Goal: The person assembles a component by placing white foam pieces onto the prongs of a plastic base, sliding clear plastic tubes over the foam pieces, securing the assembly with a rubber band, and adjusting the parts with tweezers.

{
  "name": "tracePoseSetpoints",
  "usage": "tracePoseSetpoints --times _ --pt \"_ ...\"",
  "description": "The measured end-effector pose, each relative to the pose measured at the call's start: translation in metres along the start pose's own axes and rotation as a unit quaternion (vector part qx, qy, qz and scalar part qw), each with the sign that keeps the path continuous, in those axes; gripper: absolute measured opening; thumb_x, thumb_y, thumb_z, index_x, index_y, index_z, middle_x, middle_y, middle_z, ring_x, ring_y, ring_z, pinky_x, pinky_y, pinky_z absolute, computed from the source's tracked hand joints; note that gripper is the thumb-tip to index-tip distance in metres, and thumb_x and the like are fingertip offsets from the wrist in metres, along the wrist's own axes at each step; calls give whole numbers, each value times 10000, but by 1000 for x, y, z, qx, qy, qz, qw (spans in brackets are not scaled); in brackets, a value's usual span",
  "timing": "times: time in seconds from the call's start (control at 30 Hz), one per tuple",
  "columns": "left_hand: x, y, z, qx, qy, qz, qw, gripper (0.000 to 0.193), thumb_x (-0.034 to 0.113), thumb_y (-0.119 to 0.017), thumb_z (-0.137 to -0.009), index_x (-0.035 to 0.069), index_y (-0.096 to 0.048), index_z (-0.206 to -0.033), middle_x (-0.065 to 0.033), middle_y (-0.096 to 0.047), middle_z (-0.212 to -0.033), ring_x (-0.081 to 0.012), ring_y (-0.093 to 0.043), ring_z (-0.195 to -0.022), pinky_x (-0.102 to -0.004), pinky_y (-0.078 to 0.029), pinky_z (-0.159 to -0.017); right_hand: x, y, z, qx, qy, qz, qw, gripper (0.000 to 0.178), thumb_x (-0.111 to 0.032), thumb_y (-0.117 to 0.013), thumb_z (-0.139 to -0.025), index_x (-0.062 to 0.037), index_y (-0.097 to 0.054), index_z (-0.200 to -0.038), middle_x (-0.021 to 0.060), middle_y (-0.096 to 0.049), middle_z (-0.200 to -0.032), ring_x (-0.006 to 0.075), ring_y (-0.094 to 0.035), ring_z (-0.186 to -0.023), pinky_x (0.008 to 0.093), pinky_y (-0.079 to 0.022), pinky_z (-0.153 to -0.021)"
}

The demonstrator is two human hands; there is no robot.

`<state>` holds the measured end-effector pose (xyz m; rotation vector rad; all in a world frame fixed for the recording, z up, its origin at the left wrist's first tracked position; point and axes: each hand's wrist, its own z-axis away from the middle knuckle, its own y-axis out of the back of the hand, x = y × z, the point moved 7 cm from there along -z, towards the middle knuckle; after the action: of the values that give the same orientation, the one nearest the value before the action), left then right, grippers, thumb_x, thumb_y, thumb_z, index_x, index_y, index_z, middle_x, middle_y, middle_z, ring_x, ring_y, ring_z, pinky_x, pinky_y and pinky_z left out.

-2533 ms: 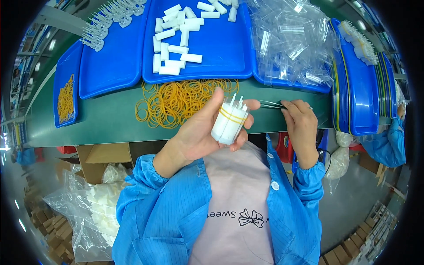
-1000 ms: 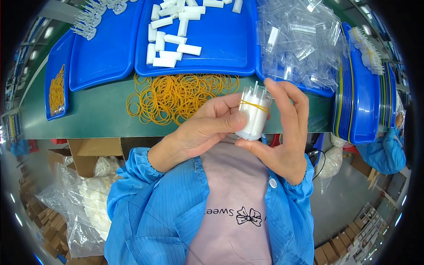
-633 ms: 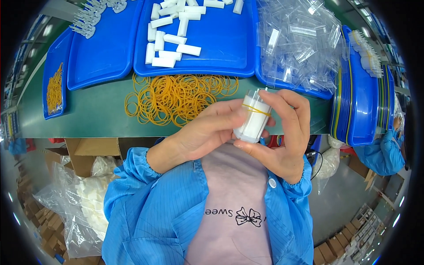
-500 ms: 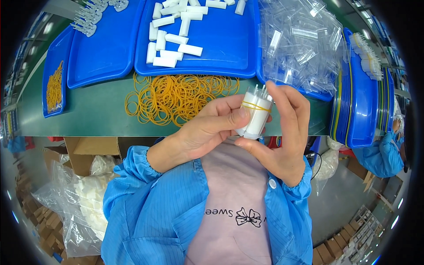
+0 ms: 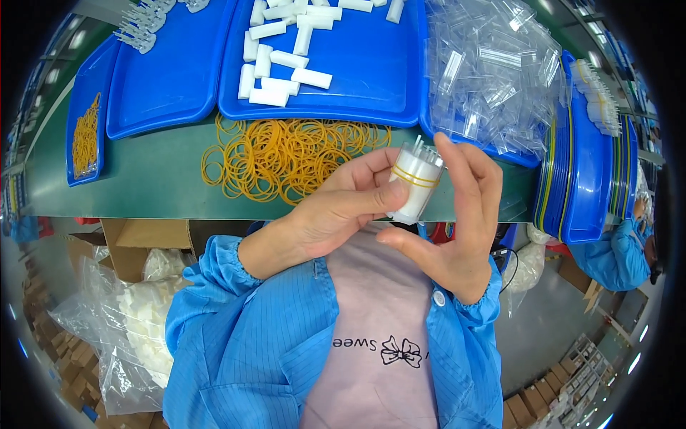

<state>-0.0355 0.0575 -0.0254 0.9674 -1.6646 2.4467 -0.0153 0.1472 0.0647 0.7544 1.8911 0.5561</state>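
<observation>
Centrally, one bundle of white plastic pieces [image 5: 414, 184], bound by two yellow rubber bands round its upper half, upright with a slight tilt, held in front of the chest just below the near edge of the green work surface [image 5: 143, 186]

Left hand [image 5: 336, 214]: curled about the bundle from the left, thumb lying across its lower front, fingertips behind its upper part; closed on it in a firm grip

Right hand [image 5: 457, 214]: half open and cupped, palm facing left; index finger upright against the bundle's right side, thumb tip touching near its base; the remaining fingers loose and spread behind

Loose yellow rubber bands [image 5: 286, 154]: a tangled heap on the green surface, just beyond the left hand

Large blue tray [image 5: 371, 79]: behind the heap, carrying scattered white rectangular blocks [image 5: 282, 61] in its left and upper part

Second blue tray [image 5: 171, 79]: to the left of the first, touching it; small clear parts at its far corner, too small to identify

Narrow blue tray [image 5: 75, 168]: far left, holding a further lot of yellow bands [image 5: 86, 136]

Clear plastic casings [image 5: 493, 71]: a heaped pile to the right of the large tray, above the right hand

Stack of blue trays [image 5: 582, 171]: at the right end of the surface, standing on edge

Clear bag of white pieces [image 5: 136, 322]: lower left, beside cardboard boxes [image 5: 132, 247] under the surface

Sleeves: blue smock over a pale pink top
</observation>
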Motion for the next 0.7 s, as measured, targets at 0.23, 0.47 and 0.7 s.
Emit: tracePoseSetpoints --times 0.23,0.47,0.7 --pt "-5 -9 3 -24 60 162 985 685 389 -630 -823 29 -328 -1321 -82 -519 -1167 -168 -530 -1064 -325 -441 -912 8 -4 8 1 13 15 1000 742 -274 -848 -497 -20 -563 -1133 134 -488 -1065 251 -522 -947 350 -454 -763" --pt "-5 3 1 20 -18 -14 1000 645 416 -579 -852 31 -343 -1313 -104 -524 -1146 -178 -545 -1031 -336 -461 -889 1 -4 0 -9 -6 15 1000 696 -180 -844 -509 -31 -566 -1129 128 -483 -1030 253 -514 -912 325 -465 -716" --pt "-7 -5 4 6 29 96 995 649 477 -549 -848 34 -375 -1288 -132 -547 -1112 -200 -571 -980 -331 -467 -862 5 0 7 4 8 -14 1000 783 -233 -847 -519 -20 -512 -1194 143 -482 -1085 257 -511 -958 354 -444 -798"
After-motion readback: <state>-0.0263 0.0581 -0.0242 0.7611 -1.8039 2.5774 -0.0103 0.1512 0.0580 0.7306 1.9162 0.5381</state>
